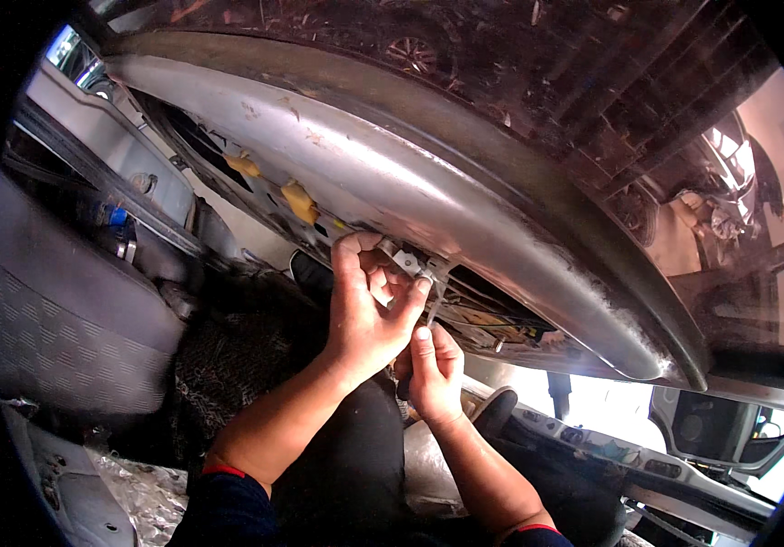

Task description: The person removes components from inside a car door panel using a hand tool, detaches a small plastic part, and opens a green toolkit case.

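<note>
A car door (346, 123) with its inner trim off stretches across the view, its bare metal showing. My left hand (364, 314) is closed, its thumb and fingers pinching a small light-grey metal bracket (404, 260) beside an opening in the door. Just below and to the right, my right hand (435, 369) is closed too, with thumb and forefinger on the lower end of a thin pale strip (438, 308) that reaches up toward the bracket. Whether strip and bracket are joined I cannot tell.
Yellow foam-like pieces (299, 202) stick to the door. Dark cables (487, 319) show in its opening. A grey patterned seat (82, 310) stands at left. Window glass (538, 100) lies above the door, and a door sill (610, 445) runs at lower right.
</note>
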The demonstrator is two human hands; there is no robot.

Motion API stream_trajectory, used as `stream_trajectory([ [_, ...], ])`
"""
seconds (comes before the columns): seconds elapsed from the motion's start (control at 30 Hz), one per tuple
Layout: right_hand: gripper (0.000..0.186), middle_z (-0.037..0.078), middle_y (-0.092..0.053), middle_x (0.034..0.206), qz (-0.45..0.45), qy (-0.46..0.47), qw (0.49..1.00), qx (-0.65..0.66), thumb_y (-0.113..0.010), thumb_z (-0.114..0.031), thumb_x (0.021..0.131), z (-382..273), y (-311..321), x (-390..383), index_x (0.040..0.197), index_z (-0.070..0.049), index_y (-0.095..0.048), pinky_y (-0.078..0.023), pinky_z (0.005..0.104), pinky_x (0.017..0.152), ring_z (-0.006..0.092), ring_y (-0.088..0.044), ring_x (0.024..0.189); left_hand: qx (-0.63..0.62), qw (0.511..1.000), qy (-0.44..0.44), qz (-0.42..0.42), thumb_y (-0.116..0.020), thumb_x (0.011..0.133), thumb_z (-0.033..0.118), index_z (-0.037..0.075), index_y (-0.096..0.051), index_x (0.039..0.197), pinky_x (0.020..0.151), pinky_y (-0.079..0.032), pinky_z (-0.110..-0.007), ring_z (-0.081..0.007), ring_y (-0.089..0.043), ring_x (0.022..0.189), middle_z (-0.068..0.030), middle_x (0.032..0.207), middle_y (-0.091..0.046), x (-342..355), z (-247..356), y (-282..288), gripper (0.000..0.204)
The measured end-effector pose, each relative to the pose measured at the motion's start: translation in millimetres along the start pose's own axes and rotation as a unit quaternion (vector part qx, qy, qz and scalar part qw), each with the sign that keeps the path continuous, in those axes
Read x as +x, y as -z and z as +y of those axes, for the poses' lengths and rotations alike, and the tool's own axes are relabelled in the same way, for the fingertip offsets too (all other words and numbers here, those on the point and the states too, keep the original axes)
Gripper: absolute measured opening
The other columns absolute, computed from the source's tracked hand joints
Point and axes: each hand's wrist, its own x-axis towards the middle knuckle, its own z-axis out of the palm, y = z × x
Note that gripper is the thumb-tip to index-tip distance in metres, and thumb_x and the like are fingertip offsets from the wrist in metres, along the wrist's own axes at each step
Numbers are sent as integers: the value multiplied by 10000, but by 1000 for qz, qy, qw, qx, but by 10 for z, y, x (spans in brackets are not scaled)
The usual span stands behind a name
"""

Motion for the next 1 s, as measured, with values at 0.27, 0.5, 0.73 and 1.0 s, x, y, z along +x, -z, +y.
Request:
stream_trajectory([
  [0.27,175,0,-541,690,12,76,994,81,-554,-198,1088,-88,0,-73,1121,-30,-592,-427,249,497,94,-515,550,56,998,-35,10,-690,909,-67,28,-302,1343,834,-537,-281,-117,-592,928,-104,1121,-526,13,-12,-7,590],
  [0.5,541,45,-583,861,33,130,991,7,-556,-19,1034,-414,-100,-88,1535,-30,-351,-466,229,552,81,-531,640,41,999,-19,31,-658,901,-102,20,-308,1315,784,-535,-255,-115,-604,871,-100,1086,-539,12,73,-75,556],
  [0.73,674,117,-560,1387,-99,44,994,-21,-538,-12,1042,-591,-1,-48,1633,-26,-216,-468,265,958,138,-566,1103,95,995,8,37,-621,899,-122,-5,-324,1337,884,-542,-290,-164,-635,1025,-127,1165,-560,-1,104,-90,542],
  [1.0,586,37,-573,1219,-86,89,992,2,-530,-45,1058,-529,-47,28,1599,-53,-304,-436,223,745,71,-501,891,117,992,-20,48,-667,909,-41,-17,-350,1271,799,-547,-296,-151,-616,930,-134,1098,-564,40,149,-111,481],
])
